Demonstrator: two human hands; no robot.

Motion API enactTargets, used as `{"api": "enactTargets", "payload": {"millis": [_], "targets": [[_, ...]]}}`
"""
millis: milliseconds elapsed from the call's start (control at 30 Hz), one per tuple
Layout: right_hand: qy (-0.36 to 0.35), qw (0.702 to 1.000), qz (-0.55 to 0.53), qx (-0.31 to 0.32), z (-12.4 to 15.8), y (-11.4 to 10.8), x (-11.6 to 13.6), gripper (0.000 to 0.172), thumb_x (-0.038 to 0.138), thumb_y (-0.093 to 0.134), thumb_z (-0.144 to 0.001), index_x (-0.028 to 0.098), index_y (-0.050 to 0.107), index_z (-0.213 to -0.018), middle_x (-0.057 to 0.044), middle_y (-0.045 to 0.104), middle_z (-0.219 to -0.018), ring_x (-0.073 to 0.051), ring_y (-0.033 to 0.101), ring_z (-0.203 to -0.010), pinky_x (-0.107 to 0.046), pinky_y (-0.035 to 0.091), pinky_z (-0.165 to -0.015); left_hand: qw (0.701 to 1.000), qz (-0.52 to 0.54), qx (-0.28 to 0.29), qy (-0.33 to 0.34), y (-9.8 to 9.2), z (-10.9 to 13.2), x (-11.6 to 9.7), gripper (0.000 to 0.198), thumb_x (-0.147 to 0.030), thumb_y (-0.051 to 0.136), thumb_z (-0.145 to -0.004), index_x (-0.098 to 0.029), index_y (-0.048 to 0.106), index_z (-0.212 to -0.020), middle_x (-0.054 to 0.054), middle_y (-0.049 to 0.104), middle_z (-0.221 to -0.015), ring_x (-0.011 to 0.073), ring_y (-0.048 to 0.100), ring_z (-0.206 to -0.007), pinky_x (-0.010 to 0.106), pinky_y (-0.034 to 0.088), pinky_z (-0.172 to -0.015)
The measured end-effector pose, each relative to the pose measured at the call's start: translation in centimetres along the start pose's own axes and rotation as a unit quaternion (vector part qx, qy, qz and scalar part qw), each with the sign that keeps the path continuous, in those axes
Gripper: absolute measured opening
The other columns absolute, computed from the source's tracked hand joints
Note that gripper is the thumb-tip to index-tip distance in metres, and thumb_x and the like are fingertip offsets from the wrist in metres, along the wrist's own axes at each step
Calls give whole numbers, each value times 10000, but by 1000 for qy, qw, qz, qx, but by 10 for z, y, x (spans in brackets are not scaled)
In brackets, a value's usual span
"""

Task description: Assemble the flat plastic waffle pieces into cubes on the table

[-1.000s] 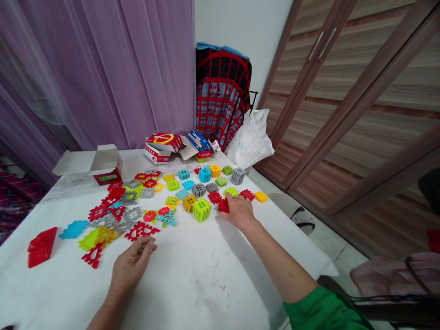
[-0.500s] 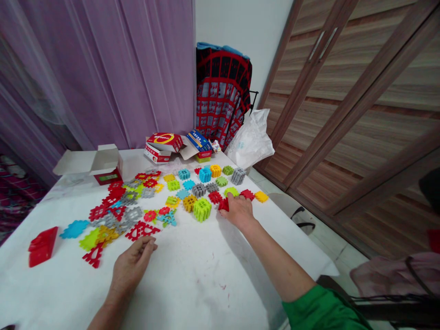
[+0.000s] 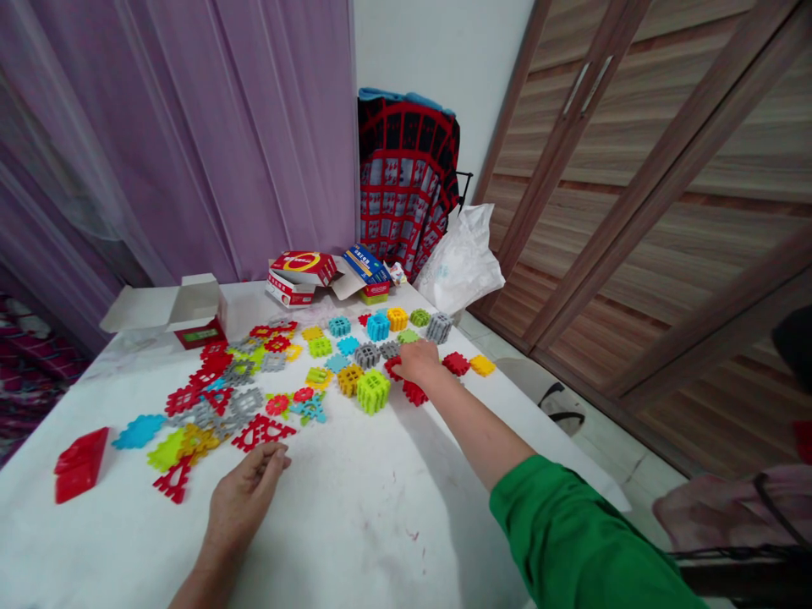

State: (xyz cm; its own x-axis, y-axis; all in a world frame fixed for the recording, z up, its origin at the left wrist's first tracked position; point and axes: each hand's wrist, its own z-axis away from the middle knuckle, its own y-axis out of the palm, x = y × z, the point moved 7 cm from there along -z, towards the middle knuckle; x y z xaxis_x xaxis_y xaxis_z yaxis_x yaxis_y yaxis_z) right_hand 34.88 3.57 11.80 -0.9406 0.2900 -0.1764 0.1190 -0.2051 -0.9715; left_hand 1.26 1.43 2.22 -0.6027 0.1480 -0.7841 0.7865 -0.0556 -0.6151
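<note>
Many colourful plastic waffle blocks lie spread on a white table (image 3: 355, 524). My right hand (image 3: 415, 359) reaches far forward among them, fingers curled down over a red block (image 3: 392, 366). Another red block (image 3: 415, 393) lies just below that hand, and a green cube-shaped block (image 3: 373, 391) stands to its left. My left hand (image 3: 244, 499) rests palm down on the table near the front, fingers loosely bent and holding nothing. It is nearest to a flat red lattice piece (image 3: 261, 431).
A red wedge (image 3: 79, 463) lies at the far left. An open white box (image 3: 183, 309) and small cartons (image 3: 310, 272) sit at the table's back. A white plastic bag (image 3: 462, 262) and a red-black cloth on a chair (image 3: 406, 182) stand behind. Wooden wardrobe doors (image 3: 666, 186) fill the right.
My right hand has let the red block near the green cube drop to the table and moved forward and left onto another red block. The left hand has stayed put.
</note>
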Motion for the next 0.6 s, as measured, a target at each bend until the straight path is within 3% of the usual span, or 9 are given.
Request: {"api": "enactTargets", "payload": {"millis": [333,600], "targets": [[13,998,10,56,-28,22,14,408,372,711,-754,223,707,-1134,-141,700,-1190,-299,643,-1116,-393,495,-890,1000,12,6,-3,3,1,4,401,-610,511,-744,-265,676,-864,6,782,-759,209,748,-763,264,564,-675],[3,999,-19,44,-19,8,-4,485,485,616,-791,193,674,-1175,-142,685,-1216,-296,636,-1126,-364,510,-869,1000,27,13,-1,3,0,3,390,-600,511,-735,-264,665,-859,6,785,-763,218,752,-782,276,573,-697]]}}
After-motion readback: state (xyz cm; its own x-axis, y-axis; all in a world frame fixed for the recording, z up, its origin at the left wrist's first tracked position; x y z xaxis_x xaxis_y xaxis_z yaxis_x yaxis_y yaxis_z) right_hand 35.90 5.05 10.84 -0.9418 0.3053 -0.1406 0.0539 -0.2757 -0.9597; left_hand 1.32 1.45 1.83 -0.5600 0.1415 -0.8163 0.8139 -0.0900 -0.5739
